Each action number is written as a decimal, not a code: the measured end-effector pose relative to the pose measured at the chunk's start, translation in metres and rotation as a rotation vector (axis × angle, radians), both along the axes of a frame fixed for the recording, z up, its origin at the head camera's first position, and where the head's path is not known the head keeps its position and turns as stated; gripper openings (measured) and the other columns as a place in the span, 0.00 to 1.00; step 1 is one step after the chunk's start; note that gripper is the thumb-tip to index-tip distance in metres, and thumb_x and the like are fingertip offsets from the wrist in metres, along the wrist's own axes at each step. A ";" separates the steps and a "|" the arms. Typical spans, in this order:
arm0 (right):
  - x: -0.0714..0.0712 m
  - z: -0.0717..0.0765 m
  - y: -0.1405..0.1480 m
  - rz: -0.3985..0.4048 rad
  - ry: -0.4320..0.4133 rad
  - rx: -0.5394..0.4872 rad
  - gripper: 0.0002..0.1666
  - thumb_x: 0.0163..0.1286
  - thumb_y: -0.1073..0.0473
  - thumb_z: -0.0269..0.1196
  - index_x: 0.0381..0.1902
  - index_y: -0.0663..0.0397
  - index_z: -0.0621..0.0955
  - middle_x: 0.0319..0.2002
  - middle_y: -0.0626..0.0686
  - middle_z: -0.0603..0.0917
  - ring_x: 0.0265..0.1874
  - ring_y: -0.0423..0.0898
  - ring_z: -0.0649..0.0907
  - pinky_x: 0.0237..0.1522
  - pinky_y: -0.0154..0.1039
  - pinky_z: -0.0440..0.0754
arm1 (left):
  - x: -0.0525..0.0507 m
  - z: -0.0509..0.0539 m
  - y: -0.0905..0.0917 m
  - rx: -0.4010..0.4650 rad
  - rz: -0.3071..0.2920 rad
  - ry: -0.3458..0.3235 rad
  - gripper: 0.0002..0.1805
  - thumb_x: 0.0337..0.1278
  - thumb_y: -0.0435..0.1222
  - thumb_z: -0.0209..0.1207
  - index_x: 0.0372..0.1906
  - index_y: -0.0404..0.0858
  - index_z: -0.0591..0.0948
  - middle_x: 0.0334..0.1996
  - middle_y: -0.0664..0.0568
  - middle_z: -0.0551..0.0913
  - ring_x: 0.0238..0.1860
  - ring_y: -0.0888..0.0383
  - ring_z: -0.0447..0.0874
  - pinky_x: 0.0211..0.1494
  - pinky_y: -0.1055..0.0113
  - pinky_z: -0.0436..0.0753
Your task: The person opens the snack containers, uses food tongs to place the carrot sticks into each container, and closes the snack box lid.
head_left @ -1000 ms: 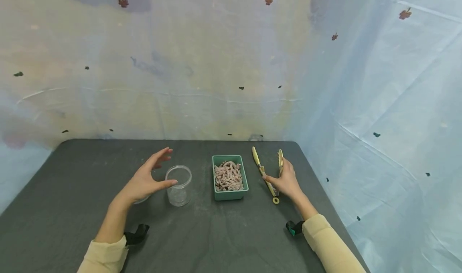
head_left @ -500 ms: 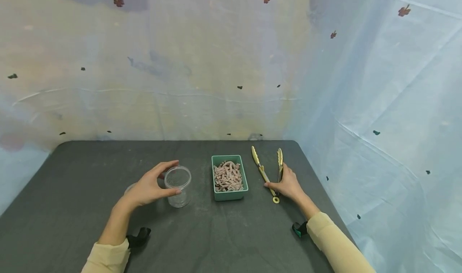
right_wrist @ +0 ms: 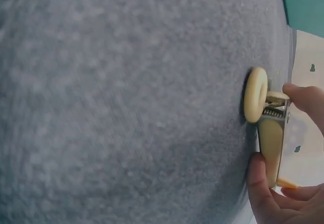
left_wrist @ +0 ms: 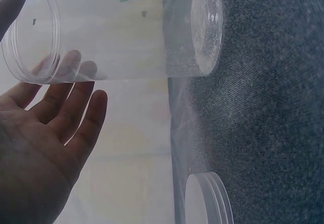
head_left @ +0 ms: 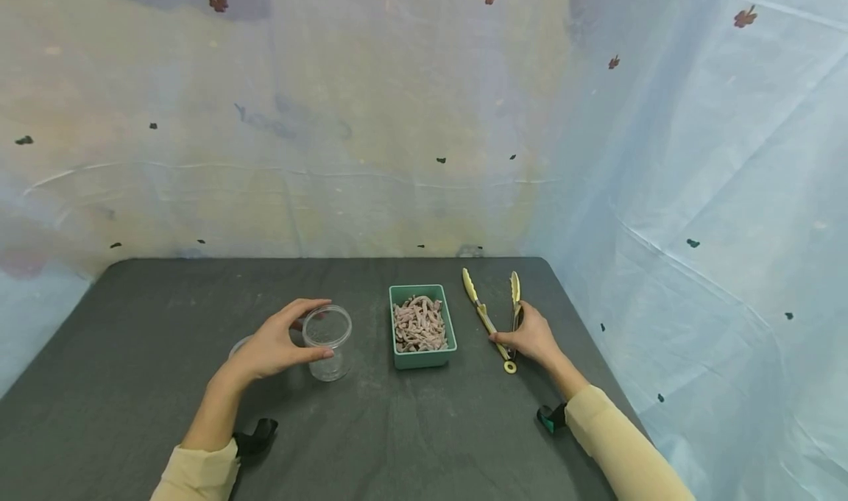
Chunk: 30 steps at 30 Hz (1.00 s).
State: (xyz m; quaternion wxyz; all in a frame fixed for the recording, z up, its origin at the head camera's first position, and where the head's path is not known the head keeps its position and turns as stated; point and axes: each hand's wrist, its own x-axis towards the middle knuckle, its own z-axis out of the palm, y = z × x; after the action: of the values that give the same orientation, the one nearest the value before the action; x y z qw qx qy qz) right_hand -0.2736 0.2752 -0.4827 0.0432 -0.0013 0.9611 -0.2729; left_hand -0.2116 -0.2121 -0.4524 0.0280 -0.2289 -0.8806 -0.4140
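A clear, empty-looking plastic jar (head_left: 331, 363) without a lid stands upright on the table. My left hand (head_left: 270, 348) holds it near the rim, thumb on the near side and fingers on the far side. In the left wrist view the fingertips lie against the jar wall (left_wrist: 131, 37). On the right, my right hand (head_left: 535, 339) grips yellow-handled tongs (head_left: 481, 311) that lie on the table with their arms spread. The right wrist view has thumb and fingers on opposite sides of the tongs (right_wrist: 272, 145), near the ring end and spring.
Between the hands sits a green rectangular container (head_left: 424, 360) filled with pale brownish strips (head_left: 420, 324), perhaps meat. A round screw lid (left_wrist: 208, 199) lies left of the jar, partly behind my left hand in the head view. A patterned sheet (head_left: 371, 118) hangs behind the dark table (head_left: 397, 442).
My left hand has come down and right onto the jar and closed around its top. My right hand has settled lower on the tongs, near the ring end. Jar and container have stayed put.
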 end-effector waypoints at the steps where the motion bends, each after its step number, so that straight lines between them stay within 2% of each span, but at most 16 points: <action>1: -0.001 0.001 0.001 -0.003 -0.007 -0.003 0.64 0.57 0.40 0.72 0.77 0.67 0.53 0.73 0.72 0.61 0.71 0.70 0.65 0.67 0.64 0.68 | 0.000 0.000 0.000 0.000 0.000 0.003 0.43 0.50 0.48 0.74 0.72 0.48 0.69 0.62 0.49 0.75 0.58 0.51 0.75 0.55 0.54 0.75; 6: -0.002 0.005 0.004 -0.004 -0.031 -0.013 0.62 0.59 0.44 0.71 0.78 0.65 0.51 0.74 0.71 0.60 0.71 0.69 0.64 0.67 0.64 0.68 | 0.000 0.001 -0.001 -0.003 0.004 0.007 0.44 0.50 0.48 0.74 0.72 0.45 0.69 0.62 0.47 0.75 0.58 0.55 0.74 0.55 0.54 0.76; 12: -0.001 0.008 0.010 0.020 -0.056 -0.045 0.61 0.61 0.49 0.67 0.79 0.65 0.46 0.74 0.72 0.56 0.72 0.70 0.62 0.65 0.66 0.67 | -0.001 -0.002 -0.001 0.014 -0.002 -0.001 0.43 0.50 0.47 0.74 0.72 0.43 0.69 0.62 0.48 0.75 0.59 0.49 0.74 0.56 0.51 0.75; 15: 0.000 0.007 0.013 0.017 -0.062 -0.051 0.62 0.61 0.47 0.68 0.78 0.65 0.46 0.72 0.74 0.56 0.70 0.70 0.62 0.64 0.66 0.68 | 0.000 -0.003 -0.001 0.030 -0.007 -0.013 0.43 0.50 0.46 0.74 0.72 0.44 0.69 0.62 0.49 0.75 0.59 0.48 0.74 0.56 0.48 0.74; 22: 0.003 0.001 0.017 -0.045 -0.018 -0.035 0.68 0.57 0.37 0.72 0.78 0.65 0.47 0.69 0.73 0.60 0.67 0.69 0.67 0.64 0.65 0.69 | 0.000 -0.005 0.000 0.041 -0.008 -0.026 0.43 0.50 0.47 0.74 0.72 0.45 0.69 0.62 0.51 0.74 0.58 0.54 0.75 0.57 0.47 0.75; 27: 0.002 0.002 0.018 -0.056 0.034 -0.013 0.61 0.59 0.39 0.72 0.76 0.66 0.54 0.64 0.71 0.67 0.62 0.66 0.72 0.60 0.63 0.72 | -0.002 -0.006 -0.001 0.042 -0.014 -0.022 0.43 0.51 0.47 0.74 0.72 0.45 0.69 0.63 0.51 0.74 0.58 0.55 0.75 0.57 0.48 0.75; 30: 0.002 0.006 0.020 -0.044 0.053 0.022 0.57 0.61 0.39 0.70 0.74 0.67 0.58 0.64 0.71 0.70 0.62 0.66 0.73 0.61 0.63 0.72 | -0.002 -0.006 -0.001 0.038 -0.011 -0.018 0.43 0.51 0.47 0.74 0.72 0.44 0.69 0.63 0.52 0.74 0.58 0.56 0.75 0.56 0.49 0.75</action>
State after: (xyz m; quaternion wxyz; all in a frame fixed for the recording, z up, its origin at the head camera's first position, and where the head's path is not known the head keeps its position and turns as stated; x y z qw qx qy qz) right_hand -0.2715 0.2950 -0.4769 0.0120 0.0132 0.9646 -0.2632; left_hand -0.2138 -0.2131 -0.4588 0.0219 -0.2296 -0.8715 -0.4328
